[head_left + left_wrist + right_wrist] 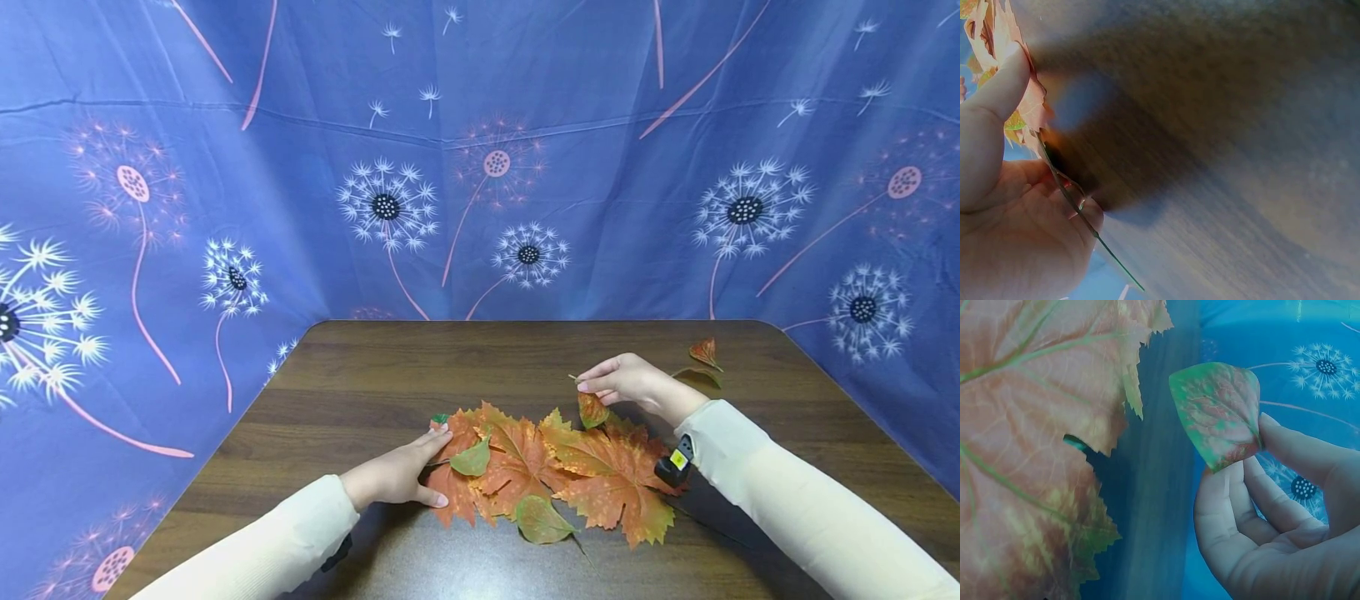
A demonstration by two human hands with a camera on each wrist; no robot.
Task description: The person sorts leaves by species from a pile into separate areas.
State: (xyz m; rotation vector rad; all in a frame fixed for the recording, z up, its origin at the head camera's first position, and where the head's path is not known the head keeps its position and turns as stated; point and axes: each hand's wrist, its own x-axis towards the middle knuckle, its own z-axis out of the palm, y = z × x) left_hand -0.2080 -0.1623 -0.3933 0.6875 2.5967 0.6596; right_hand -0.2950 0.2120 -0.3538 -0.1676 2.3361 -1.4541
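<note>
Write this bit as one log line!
left hand: touches big orange leaves | right hand: pinches small leaf | green leaf: on big orange leaves

Small orange-green leaf (pixel 592 412), hanging stem-up, large serrated orange leaves (pixel 517 458), overlapping in a row

Orange leaves (pixel 517 458) on brown table (pixel 420 358)
</note>
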